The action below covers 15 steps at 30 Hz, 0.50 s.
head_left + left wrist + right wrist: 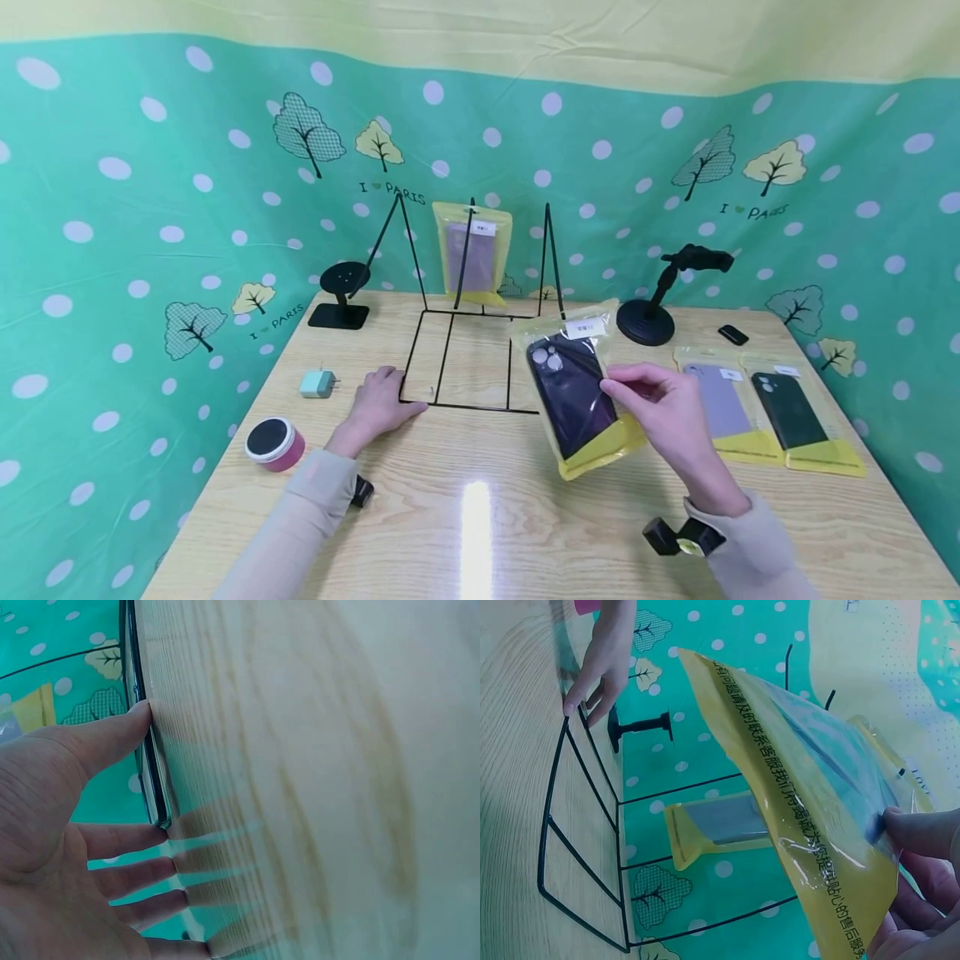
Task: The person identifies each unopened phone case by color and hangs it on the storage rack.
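My right hand pinches a clear, yellow-edged bag with a dark purple phone case inside and holds it tilted just above the table. In the right wrist view the bag fills the middle, with my fingertips on its edge. My left hand lies flat on the table, its straight fingers touching the front left corner of a black wire rack. The left wrist view shows the thumb against that wire. A second bagged case hangs at the rack's back.
Two more bagged cases lie at the right. Black stands sit at the back left and back right. A mint charger, a pink round tin and a small black item lie on the wooden table.
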{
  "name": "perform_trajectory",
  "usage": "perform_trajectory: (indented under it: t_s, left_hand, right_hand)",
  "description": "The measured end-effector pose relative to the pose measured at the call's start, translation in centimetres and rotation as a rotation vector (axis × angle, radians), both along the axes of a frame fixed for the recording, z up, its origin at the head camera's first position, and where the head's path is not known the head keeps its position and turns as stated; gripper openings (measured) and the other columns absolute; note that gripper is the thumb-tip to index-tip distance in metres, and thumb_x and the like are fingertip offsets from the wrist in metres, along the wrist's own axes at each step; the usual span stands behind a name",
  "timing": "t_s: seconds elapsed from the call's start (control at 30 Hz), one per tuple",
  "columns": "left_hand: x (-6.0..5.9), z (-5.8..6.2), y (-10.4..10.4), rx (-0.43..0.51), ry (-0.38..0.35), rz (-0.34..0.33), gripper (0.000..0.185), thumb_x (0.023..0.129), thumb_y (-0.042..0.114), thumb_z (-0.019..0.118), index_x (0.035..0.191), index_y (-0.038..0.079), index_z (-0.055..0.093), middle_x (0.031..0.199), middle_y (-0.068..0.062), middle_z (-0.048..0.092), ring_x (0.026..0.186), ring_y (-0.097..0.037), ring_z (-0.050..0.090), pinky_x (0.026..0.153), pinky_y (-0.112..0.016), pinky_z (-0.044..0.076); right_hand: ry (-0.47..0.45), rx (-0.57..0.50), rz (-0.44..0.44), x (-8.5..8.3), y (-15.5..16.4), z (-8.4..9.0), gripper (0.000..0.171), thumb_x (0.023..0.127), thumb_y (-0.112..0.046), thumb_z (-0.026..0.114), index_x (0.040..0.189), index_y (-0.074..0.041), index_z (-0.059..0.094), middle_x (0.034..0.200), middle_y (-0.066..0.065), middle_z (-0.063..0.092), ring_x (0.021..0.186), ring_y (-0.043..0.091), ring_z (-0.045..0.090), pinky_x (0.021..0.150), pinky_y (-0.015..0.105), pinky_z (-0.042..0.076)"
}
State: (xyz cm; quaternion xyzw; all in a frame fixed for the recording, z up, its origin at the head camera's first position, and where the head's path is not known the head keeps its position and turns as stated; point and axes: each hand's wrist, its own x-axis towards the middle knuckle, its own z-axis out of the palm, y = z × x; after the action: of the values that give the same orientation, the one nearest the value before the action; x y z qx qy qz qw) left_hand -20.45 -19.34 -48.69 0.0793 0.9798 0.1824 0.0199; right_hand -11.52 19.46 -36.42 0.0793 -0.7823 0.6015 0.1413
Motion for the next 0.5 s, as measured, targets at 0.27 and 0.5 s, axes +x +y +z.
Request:
perform_trajectory:
  t_s: [0.27,0.5]
  left_hand:
    - [0.0,-0.1,0.0,0.002,0.002,-0.004,0.079,0.081,0.047,0.072,0.132,-0.010,0.049,0.133,-0.028,0.044,0.119,-0.045,0.041,0.092,-0.059,0.037]
    - [0.0,0.0,-0.1,-0.010,-0.008,0.003,0.079,0.082,0.046,0.072,0.133,-0.009,0.047,0.135,-0.028,0.042,0.121,-0.046,0.039,0.093,-0.060,0.036]
  right_hand:
    - [-0.088,0.073,-0.036,-1.4,-0.2,0.1,0.027,0.082,-0.023,0.077,0.102,-0.007,0.073,0.097,0.006,0.069,0.080,0.018,0.064,0.064,0.023,0.052]
    - [-0.040,0.048,-0.045,-3.8,-0.6,-0.1,0.024,0.083,-0.018,0.076,0.101,-0.002,0.072,0.093,0.009,0.068,0.076,0.017,0.063,0.063,0.021,0.051]
